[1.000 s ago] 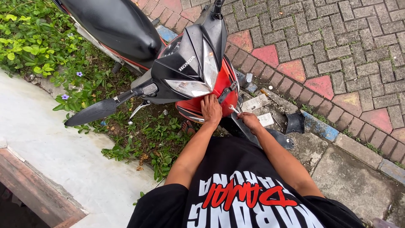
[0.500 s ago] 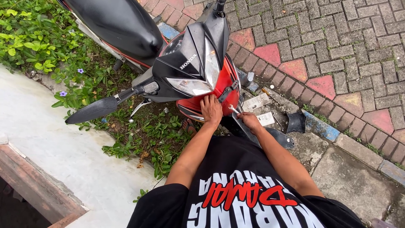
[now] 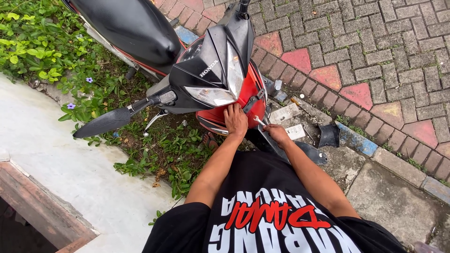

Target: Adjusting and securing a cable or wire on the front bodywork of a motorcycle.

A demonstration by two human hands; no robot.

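Two bare hands work at the front of a red and black motorbike (image 3: 206, 70). Leftmost, the left hand (image 3: 235, 121) lies flat, fingers spread narrow, pressing on the red front panel (image 3: 243, 100), which sits directly under and just beyond its fingertips. Just right of it, the right hand (image 3: 276, 135) curls closed around a slim metal tool (image 3: 259, 122), whose tip points up-left from the fingers to the panel's lower edge. Further right, a loose black plastic part (image 3: 329, 136) lies on the paving, apart from both hands.
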